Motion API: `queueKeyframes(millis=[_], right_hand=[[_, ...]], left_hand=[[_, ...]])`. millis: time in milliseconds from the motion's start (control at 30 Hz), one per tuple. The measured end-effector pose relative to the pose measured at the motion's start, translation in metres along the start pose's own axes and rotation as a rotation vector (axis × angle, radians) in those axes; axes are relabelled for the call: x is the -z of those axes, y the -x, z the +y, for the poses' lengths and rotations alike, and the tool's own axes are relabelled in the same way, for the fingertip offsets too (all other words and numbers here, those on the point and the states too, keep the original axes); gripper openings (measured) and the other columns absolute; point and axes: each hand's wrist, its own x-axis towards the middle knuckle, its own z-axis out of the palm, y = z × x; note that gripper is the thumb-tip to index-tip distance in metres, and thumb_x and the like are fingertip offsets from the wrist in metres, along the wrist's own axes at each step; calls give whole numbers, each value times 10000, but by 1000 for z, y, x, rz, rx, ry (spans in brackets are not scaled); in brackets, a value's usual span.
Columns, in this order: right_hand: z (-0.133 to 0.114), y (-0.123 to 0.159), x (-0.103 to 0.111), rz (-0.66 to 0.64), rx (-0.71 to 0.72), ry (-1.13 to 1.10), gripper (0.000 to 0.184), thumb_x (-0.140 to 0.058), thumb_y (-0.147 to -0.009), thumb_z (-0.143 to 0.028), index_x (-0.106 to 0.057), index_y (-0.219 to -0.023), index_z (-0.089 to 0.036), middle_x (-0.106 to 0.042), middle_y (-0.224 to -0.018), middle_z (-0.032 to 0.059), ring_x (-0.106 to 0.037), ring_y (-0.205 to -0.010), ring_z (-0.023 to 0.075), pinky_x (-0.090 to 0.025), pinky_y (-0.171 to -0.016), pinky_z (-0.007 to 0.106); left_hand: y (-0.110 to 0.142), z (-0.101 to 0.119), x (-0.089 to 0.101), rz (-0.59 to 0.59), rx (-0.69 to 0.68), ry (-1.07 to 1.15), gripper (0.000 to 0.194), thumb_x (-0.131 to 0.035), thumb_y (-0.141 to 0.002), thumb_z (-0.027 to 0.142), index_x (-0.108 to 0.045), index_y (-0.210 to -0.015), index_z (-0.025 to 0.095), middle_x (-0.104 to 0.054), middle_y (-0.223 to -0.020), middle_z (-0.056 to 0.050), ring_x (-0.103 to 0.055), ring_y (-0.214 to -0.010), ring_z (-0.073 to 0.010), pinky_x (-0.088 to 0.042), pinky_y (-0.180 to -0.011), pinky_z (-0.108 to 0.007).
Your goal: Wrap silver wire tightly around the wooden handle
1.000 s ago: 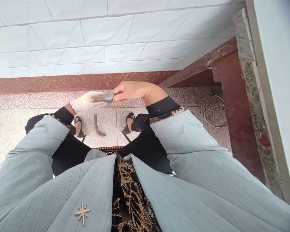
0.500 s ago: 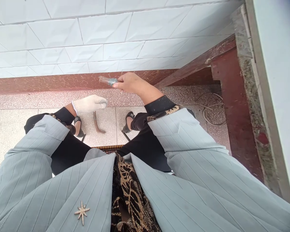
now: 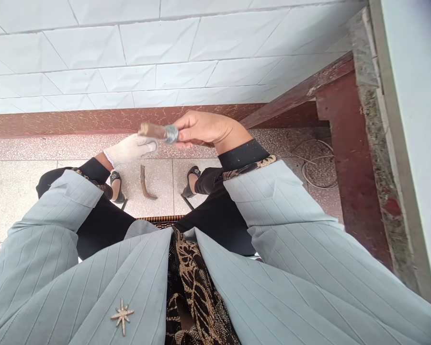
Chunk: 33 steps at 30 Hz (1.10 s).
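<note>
My right hand [image 3: 206, 129], bare, is closed around a short wooden stick [image 3: 153, 130] with metal wire [image 3: 171, 134] wound about it. The stick's bare end points left, over the fingertips of my left hand [image 3: 131, 147]. That hand wears a white knitted glove and its fingers are curled closed; whether anything is inside them is hidden. Below the glove, a bent brown stick [image 3: 147, 184] lies on the floor between my feet.
A white tiled wall [image 3: 158, 43] with a reddish skirting [image 3: 93, 122] stands in front of me. On the right is a dark red wooden frame [image 3: 355, 167], with a loop of pale cable [image 3: 318, 163] on the speckled floor [image 3: 21, 191] beside it.
My right hand has come lower and nearer, bringing the wire-wound stick down over my gloved fingertips. My left hand has shifted slightly left and up. The floor stick stays put.
</note>
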Motion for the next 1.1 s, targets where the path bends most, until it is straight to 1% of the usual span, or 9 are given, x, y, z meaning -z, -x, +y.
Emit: queueKeyframes(millis=[67,133,267,400,600,667,800,933,1100], right_hand=[[4,0,4,287,132,-133,379,-728,-1036,-453,-635,-858,-131,-553,-675,-21,-418,-548,57,-319,-527,186],[10,-4,8,472,98,-133,373,-689,-1058,-449,-622,-860,-139,-548,-684,-4,-415,-552,70,-309,-514,201],[18,-16,9,528,-211,252,373,-730,-1029,-354,-602,-739,-157,-548,-636,20,-461,-578,105,-348,-581,255],[16,-21,3,321,-406,560,415,-763,-992,-267,-602,-629,-149,-555,-594,24,-482,-578,113,-341,-622,287],[3,-11,-8,-316,-288,328,337,-706,-1023,-184,-643,-704,-95,-531,-558,-53,-441,-536,28,-331,-618,197],[0,-4,-7,-209,-135,171,325,-710,-1040,-256,-644,-761,-102,-538,-601,-55,-443,-546,25,-346,-604,173],[1,5,-3,316,203,-328,360,-681,-1073,-433,-636,-907,-117,-515,-683,-27,-395,-544,47,-333,-523,171],[8,1,-6,531,81,-307,378,-703,-1051,-482,-610,-910,-145,-498,-673,-11,-393,-556,75,-323,-506,199],[17,-7,-16,602,-229,219,367,-714,-1022,-419,-592,-791,-162,-542,-650,23,-482,-637,130,-372,-623,271]], left_hand=[[-2,1,-6,-45,9,8,299,-495,-997,386,-664,-879,169,-605,-768,-4,-529,-703,-142,-441,-714,-297],[-3,3,-10,-113,1,-2,283,-504,-985,373,-669,-873,171,-596,-743,3,-528,-692,-140,-432,-696,-290],[-4,5,-11,-173,-37,-48,294,-510,-967,385,-700,-895,173,-630,-778,-3,-568,-749,-153,-447,-748,-296],[-1,3,-3,-125,-35,-95,284,-509,-954,377,-694,-875,177,-644,-819,-14,-579,-790,-168,-443,-775,-313],[6,2,3,-92,-41,14,241,-542,-958,363,-684,-892,179,-641,-818,-13,-555,-757,-153,-439,-750,-302],[7,3,1,-64,-39,93,244,-538,-977,373,-680,-927,181,-637,-828,-15,-543,-737,-146,-441,-738,-298],[7,6,-10,-53,20,80,266,-488,-1005,376,-656,-938,180,-581,-765,3,-507,-679,-136,-420,-694,-286],[7,10,-22,-125,-1,-25,266,-468,-1011,358,-659,-948,183,-627,-806,-4,-558,-740,-152,-434,-741,-289],[11,10,-27,-182,-24,-257,247,-484,-1019,327,-670,-915,201,-653,-793,-11,-582,-736,-172,-403,-714,-295]])
